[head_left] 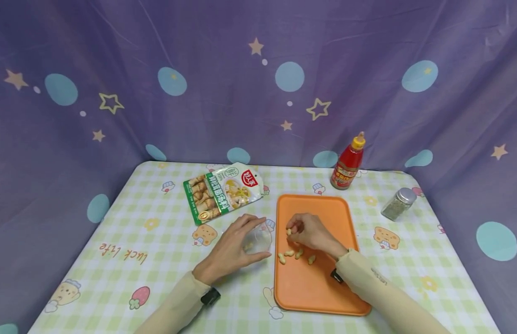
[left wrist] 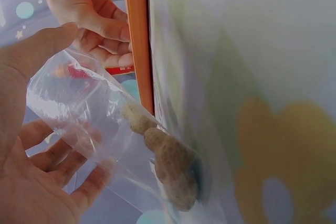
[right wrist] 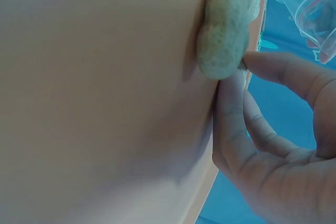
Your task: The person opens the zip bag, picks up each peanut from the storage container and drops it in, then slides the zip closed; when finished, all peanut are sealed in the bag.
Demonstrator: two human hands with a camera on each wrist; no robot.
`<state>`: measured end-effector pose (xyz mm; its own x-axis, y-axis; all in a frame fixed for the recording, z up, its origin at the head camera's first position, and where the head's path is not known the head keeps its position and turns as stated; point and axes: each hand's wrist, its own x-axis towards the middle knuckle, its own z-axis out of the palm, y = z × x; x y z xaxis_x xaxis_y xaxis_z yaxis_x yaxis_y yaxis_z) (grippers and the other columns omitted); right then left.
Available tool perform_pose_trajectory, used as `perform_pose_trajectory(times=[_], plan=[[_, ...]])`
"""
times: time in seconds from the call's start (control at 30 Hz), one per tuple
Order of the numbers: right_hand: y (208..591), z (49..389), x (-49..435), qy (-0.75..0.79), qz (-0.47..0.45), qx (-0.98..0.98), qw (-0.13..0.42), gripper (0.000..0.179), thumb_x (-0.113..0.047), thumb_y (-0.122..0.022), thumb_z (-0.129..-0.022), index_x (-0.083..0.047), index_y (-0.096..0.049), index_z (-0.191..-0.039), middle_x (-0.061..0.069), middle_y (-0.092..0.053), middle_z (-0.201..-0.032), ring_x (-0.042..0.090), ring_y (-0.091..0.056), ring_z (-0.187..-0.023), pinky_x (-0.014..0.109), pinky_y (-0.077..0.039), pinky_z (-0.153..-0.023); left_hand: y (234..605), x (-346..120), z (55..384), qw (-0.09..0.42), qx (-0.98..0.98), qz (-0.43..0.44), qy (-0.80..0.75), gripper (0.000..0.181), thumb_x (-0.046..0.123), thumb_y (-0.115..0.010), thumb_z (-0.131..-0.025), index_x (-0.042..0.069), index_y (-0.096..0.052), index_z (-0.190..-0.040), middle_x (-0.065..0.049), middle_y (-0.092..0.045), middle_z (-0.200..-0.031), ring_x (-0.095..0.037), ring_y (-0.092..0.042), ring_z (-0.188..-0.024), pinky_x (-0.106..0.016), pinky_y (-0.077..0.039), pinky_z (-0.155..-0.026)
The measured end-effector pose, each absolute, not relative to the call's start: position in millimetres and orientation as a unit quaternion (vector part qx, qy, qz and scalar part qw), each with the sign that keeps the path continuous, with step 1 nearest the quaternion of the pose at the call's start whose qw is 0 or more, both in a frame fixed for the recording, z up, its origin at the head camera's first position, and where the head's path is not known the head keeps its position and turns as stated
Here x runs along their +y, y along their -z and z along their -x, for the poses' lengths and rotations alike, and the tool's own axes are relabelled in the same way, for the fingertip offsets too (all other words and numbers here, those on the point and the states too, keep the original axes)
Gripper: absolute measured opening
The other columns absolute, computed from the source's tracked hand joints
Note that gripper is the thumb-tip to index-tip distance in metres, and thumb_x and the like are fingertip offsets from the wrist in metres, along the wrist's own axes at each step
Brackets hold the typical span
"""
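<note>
On the left, my left hand [head_left: 233, 243] curves its thumb and fingers around the mouth of a clear plastic zip bag [head_left: 260, 239]. A few peanuts [left wrist: 173, 169] lie low inside the bag in the left wrist view. Over the orange tray [head_left: 321, 292], my right hand [head_left: 309, 230] pinches a peanut [head_left: 289, 231] between thumb and fingertips, near the tray's left rim. The fingers mostly hide that peanut in the right wrist view. Several loose peanuts [head_left: 299, 253] lie on the tray just below the right hand, and one peanut [right wrist: 223, 32] looms close in the right wrist view.
Behind the left hand lies a green and white food packet [head_left: 222, 192]. A red sauce bottle [head_left: 348, 162] with a yellow cap stands behind the tray. To the right, a silver-lidded spice jar [head_left: 399, 204] is on the checked tablecloth [head_left: 166, 287]. A purple curtain [head_left: 225, 55] hangs behind.
</note>
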<state>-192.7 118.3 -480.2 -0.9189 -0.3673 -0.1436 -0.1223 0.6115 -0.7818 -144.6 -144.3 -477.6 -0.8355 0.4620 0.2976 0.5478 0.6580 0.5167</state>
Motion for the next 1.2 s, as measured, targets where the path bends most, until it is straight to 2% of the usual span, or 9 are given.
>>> perform_pose_trajectory(times=[0.17,0.3,0.57,0.83,1.2], plan=[[479.9,191.6,120.4,0.428,0.137,0.88,0.152,0.018,0.0,-0.08,-0.083,-0.005,-0.072,-0.098,0.004,-0.068,-0.082,0.012,-0.059,-0.072,0.023,-0.049,-0.066,478.0,-143.4,143.5,0.068,-0.907,0.28,0.307,0.084,0.053,-0.087,-0.081,0.019,-0.055,-0.151,0.004,-0.058,-0.136,-0.012,-0.058,-0.122,-0.038,-0.054,-0.102],[479.8,190.6,122.1,0.432,0.144,0.877,0.151,0.017,0.001,-0.078,-0.084,-0.005,-0.073,-0.099,0.005,-0.068,-0.083,0.013,-0.06,-0.073,0.024,-0.051,-0.066,478.2,-143.2,142.4,0.065,-0.909,0.277,0.306,0.084,0.053,-0.087,-0.08,0.022,-0.055,-0.151,0.005,-0.057,-0.137,-0.011,-0.058,-0.122,-0.038,-0.054,-0.103],[470.2,184.4,117.9,0.456,0.157,0.865,0.138,0.017,-0.005,-0.078,-0.087,-0.01,-0.073,-0.102,0.004,-0.07,-0.091,0.013,-0.064,-0.077,0.025,-0.054,-0.073,476.5,-144.9,144.2,0.077,-0.908,0.277,0.304,0.083,0.054,-0.087,-0.08,0.022,-0.055,-0.151,0.006,-0.058,-0.136,-0.011,-0.058,-0.122,-0.038,-0.055,-0.103],[457.8,176.0,108.5,0.489,0.191,0.841,0.13,0.018,-0.007,-0.077,-0.089,-0.009,-0.074,-0.107,0.006,-0.072,-0.096,0.015,-0.066,-0.082,0.025,-0.056,-0.077,476.1,-143.7,145.4,0.078,-0.904,0.284,0.309,0.082,0.054,-0.086,-0.081,0.022,-0.056,-0.15,0.007,-0.057,-0.136,-0.01,-0.058,-0.122,-0.036,-0.054,-0.103],[449.6,167.4,92.5,0.506,0.209,0.824,0.146,0.024,-0.004,-0.075,-0.088,-0.005,-0.074,-0.112,0.008,-0.071,-0.097,0.015,-0.066,-0.078,0.025,-0.056,-0.071,474.9,-139.4,145.4,0.084,-0.9,0.289,0.315,0.081,0.052,-0.087,-0.081,0.022,-0.056,-0.149,0.008,-0.057,-0.136,-0.009,-0.057,-0.123,-0.037,-0.055,-0.103]])
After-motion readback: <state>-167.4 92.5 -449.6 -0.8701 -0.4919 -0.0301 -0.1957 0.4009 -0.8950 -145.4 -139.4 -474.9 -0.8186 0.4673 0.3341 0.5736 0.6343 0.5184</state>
